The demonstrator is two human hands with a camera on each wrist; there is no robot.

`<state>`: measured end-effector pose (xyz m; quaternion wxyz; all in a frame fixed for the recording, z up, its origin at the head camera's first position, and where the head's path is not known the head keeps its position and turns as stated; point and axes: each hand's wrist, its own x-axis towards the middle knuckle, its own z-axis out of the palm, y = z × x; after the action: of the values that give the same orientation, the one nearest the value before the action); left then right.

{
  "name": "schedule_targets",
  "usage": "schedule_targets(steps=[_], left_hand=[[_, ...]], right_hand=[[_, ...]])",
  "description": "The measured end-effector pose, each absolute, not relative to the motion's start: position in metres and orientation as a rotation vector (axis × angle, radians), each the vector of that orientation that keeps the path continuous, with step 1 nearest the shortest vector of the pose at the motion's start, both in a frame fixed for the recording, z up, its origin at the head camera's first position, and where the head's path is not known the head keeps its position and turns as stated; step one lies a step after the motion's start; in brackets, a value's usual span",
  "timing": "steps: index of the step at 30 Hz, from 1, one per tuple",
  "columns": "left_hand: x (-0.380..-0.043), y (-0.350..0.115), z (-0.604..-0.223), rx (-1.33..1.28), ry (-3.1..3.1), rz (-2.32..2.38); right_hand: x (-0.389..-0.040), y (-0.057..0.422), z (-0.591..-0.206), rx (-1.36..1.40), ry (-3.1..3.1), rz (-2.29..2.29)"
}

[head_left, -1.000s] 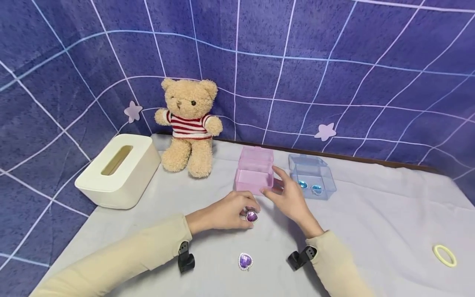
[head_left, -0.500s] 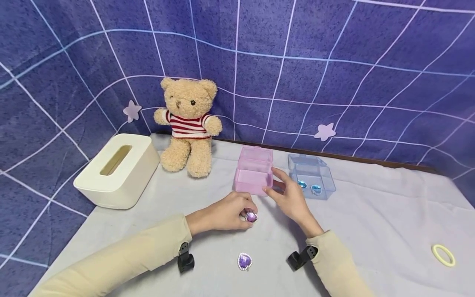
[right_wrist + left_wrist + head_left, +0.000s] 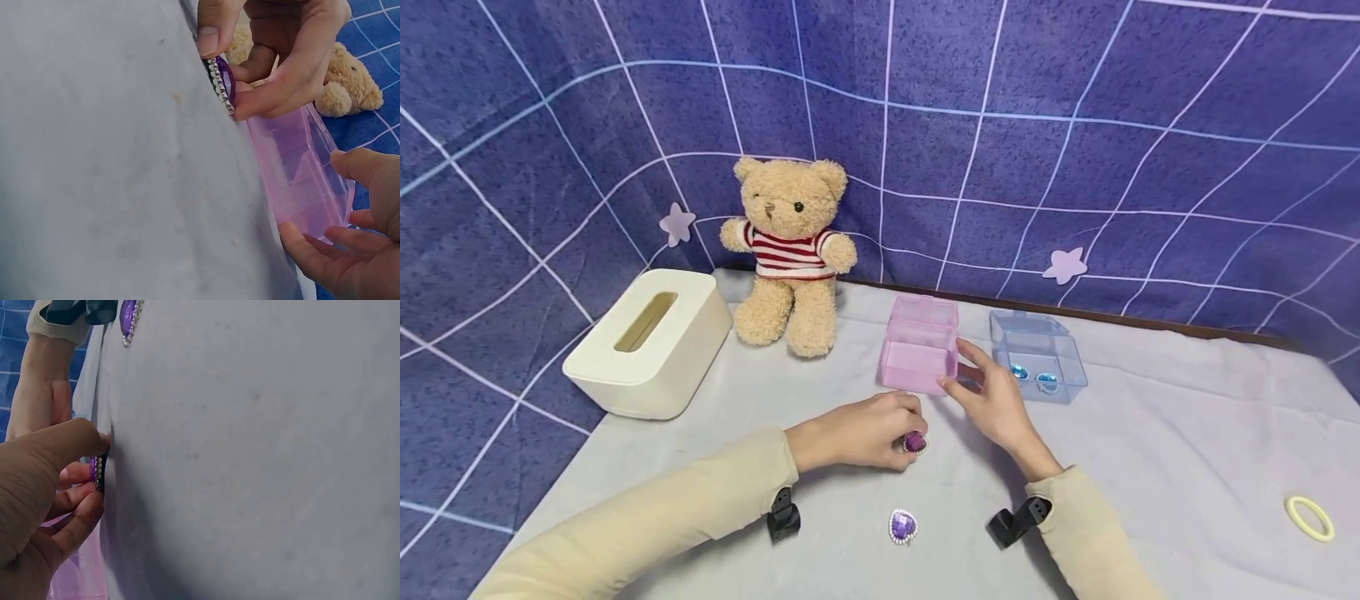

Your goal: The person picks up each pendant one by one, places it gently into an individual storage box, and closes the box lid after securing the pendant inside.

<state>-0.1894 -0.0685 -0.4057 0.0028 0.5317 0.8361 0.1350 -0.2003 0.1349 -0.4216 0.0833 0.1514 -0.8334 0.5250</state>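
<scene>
My left hand pinches a heart-shaped purple gem, edged with small silvery beads, between thumb and fingertips close over the table. In the right wrist view the same gem shows from its side, tilted, right at the cloth. The open pink transparent box stands just beyond, its lid tipped back and no gem in it. Around its right side my right hand holds it, thumb at the front corner, fingers farther back. A second purple heart gem lies on the cloth nearer me.
Right of the pink box stands an open blue transparent box with two blue gems. A teddy bear sits at the back, beside a cream tissue box. Far right lies a yellow ring. A purple curtain hangs behind.
The purple gem turns slightly in my left fingertips, its face darker now. My right thumb has slid a little toward the pink box's front right corner. The head view has shifted slightly.
</scene>
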Motion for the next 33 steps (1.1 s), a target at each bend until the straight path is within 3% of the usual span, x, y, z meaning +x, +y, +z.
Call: schedule_targets(steps=[13,20,33], left_hand=[[-0.195,-0.070,-0.408,1.585,2.575,0.660],[-0.202,-0.075,-0.390,1.532,2.585,0.863],[-0.241,-0.068,-0.367,1.509,2.756,0.771]], right_hand=[[-0.184,0.127,-0.392,0.428,-2.495,1.611],[-0.182,0.126,-0.391,0.425,-2.507,1.604],[-0.182,0.127,-0.390,0.423,-2.512,1.569]])
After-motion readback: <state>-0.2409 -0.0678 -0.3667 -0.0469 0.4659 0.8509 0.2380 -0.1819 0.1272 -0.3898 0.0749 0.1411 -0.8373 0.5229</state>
